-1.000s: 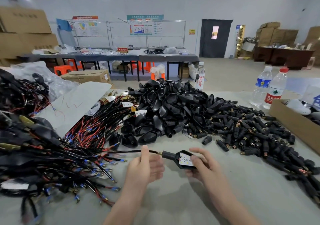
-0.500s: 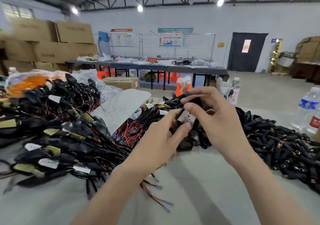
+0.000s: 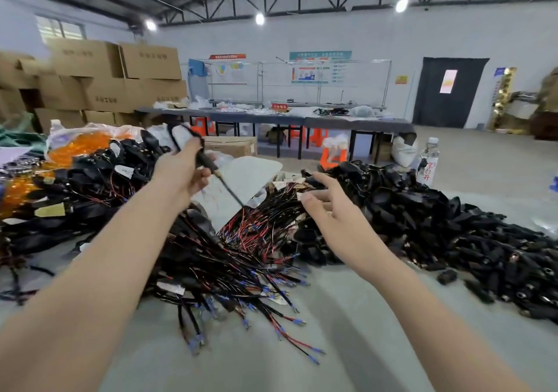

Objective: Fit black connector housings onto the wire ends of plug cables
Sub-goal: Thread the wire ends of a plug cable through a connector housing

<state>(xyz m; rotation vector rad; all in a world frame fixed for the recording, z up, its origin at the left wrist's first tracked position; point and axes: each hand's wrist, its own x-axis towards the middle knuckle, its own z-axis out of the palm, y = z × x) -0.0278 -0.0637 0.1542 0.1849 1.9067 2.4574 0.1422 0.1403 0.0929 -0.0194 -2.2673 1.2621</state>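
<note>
Grey counter [image 3: 347,325] runs across the near edge, and both bare forearms reach out over it. Closest in lies a loose fan of plug cables [image 3: 229,259], thin red and black leads whose wire ends [image 3: 280,293] carry small blue terminals and point toward the person. The right hand [image 3: 330,210] hovers just above the far side of this fan, fingers spread and relaxed, grasping nothing. The left hand [image 3: 181,174] is raised higher and to the left, its fingers clenched round a single black cable [image 3: 208,164]. A thick black sleeve sits in the grip, a brass-coloured collar shows just below it, and a thin black lead slants down and right toward the fan. Above the fist the cable loops upward; what it ends in is too blurred to tell.

Left of that arm a heap of tagged cables [image 3: 75,186] covers the counter, with an orange bag [image 3: 78,147] behind it. Right of the right hand rises a big pile of black connector housings [image 3: 407,198], and toward the right edge a spread of smaller black barrel parts [image 3: 498,259]. A pale sheet [image 3: 253,168] lies beyond the gap between the hands. A water bottle [image 3: 428,162] with red writing stands behind the housings.

Farther back, stacked cardboard boxes [image 3: 114,78] fill the left side, a long far counter [image 3: 377,124] crosses the room with orange stools [image 3: 332,153] under it, and a dark door [image 3: 450,90] is set in the white wall.
</note>
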